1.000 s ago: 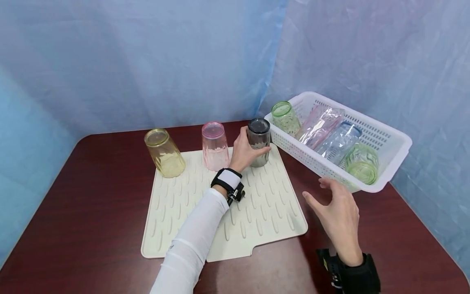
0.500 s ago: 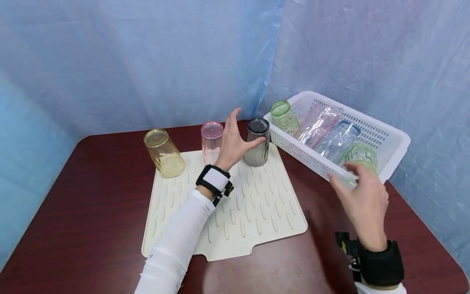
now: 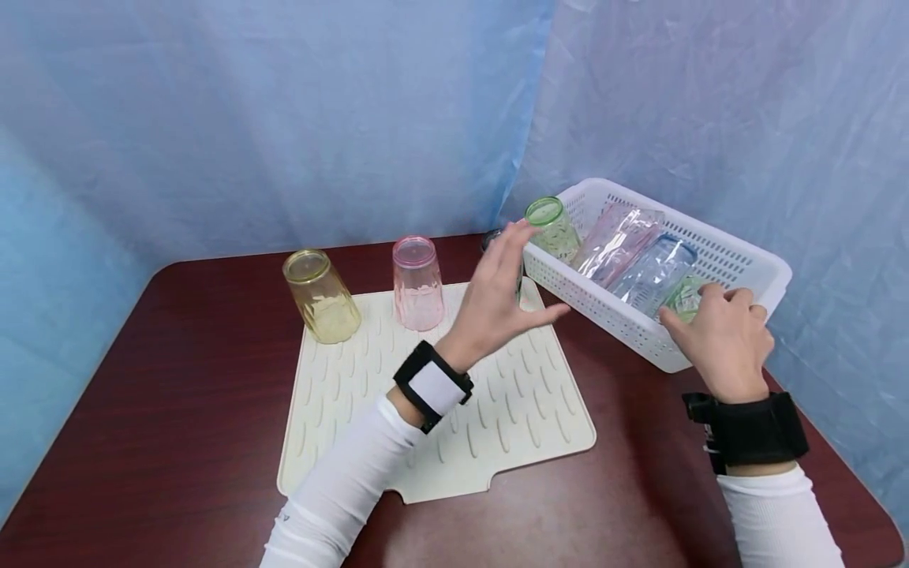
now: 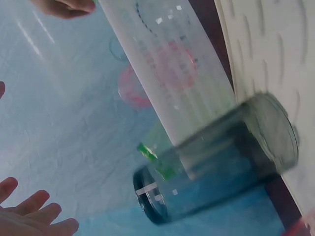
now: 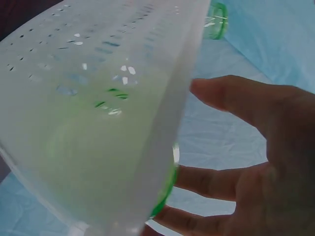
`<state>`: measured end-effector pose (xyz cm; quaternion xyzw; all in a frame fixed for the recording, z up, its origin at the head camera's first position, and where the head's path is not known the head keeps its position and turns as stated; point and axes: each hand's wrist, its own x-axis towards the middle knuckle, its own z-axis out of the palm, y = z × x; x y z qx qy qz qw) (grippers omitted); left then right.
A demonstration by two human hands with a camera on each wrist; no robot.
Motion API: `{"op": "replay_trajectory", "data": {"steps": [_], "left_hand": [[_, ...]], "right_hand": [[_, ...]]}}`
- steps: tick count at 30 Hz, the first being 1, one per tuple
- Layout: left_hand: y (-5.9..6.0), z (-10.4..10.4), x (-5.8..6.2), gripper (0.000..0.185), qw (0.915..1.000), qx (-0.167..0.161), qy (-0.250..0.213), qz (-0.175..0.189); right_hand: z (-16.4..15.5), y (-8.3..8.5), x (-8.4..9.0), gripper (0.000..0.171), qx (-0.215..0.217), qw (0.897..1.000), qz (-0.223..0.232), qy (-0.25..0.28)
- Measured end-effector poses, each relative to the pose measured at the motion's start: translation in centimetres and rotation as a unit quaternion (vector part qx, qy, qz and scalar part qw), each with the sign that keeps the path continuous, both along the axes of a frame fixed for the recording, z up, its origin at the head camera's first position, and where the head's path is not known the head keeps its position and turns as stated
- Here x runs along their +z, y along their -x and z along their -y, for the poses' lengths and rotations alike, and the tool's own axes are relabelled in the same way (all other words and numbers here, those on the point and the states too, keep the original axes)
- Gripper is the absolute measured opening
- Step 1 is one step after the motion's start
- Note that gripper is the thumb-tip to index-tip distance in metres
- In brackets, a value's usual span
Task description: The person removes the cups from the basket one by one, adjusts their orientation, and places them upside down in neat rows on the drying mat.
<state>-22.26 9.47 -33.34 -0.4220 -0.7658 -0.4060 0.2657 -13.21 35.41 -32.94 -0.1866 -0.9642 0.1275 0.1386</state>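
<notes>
My left hand is over the mat with straight fingers and thumb spread, holding nothing. Behind it, mostly hidden in the head view, a dark grey glass stands upside down on the mat. My right hand reaches over the near right end of the white basket. Its fingers come down at a green glass lying there, partly covered by the hand. In the right wrist view, the fingertips meet the green rim while the thumb stays apart.
Upside down on the cream draining mat are a yellow glass and a pink glass. The basket also holds another green glass, a pink glass and a blue glass. A blue curtain hangs behind the table.
My left hand let go of the dark grey glass, drew back left, then moved right in front of it. My right hand moved right and forward from the table to the green glass.
</notes>
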Motion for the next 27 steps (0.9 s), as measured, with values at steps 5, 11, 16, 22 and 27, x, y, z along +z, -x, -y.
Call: {"op": "replay_trajectory", "data": {"steps": [5, 11, 16, 22, 27], "left_hand": [[-1.6, -1.0, -0.5, 0.089, 0.9988, -0.017, 0.045, -0.007], [-2.2, -1.4, -1.0, 0.089, 0.9981, -0.023, 0.058, -0.003], [-2.3, -1.2, -1.2, 0.089, 0.9979, -0.025, 0.06, 0.009], [-2.4, -0.9, -1.3, 0.088, 0.9976, -0.031, 0.059, 0.019], [-2.6, -0.9, -1.4, 0.088, 0.9977, -0.032, 0.054, 0.025]], "right_hand": [[-0.5, 0.6, -0.1, 0.056, 0.009, 0.999, 0.035, 0.01], [-0.9, 1.1, 0.5, 0.051, 0.01, 0.999, 0.05, 0.01], [-1.2, 1.2, 1.1, 0.046, 0.021, 0.997, 0.07, 0.004], [-1.5, 1.2, 1.7, 0.043, 0.025, 0.996, 0.088, -0.005], [-1.8, 1.1, 2.3, 0.046, 0.028, 0.996, 0.087, -0.02]]}}
